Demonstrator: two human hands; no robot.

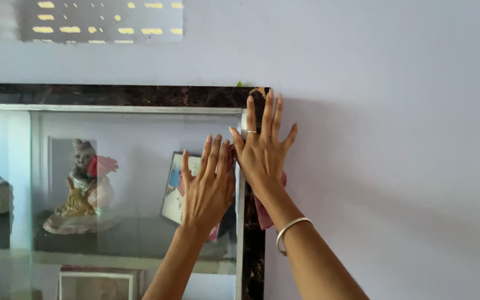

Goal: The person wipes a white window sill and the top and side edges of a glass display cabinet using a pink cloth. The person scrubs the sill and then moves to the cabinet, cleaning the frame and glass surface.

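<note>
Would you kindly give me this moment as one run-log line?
left hand: flat on glass door | right hand: pressing pink cloth on dark frame | figurine on shelf inside

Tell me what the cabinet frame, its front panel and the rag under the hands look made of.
Cabinet frame: dark, veined and glossy, probably polished stone or a marble-look laminate. Front panel: clear glass, with reflections. Rag: soft pink cloth, folded under the right hand.
</note>
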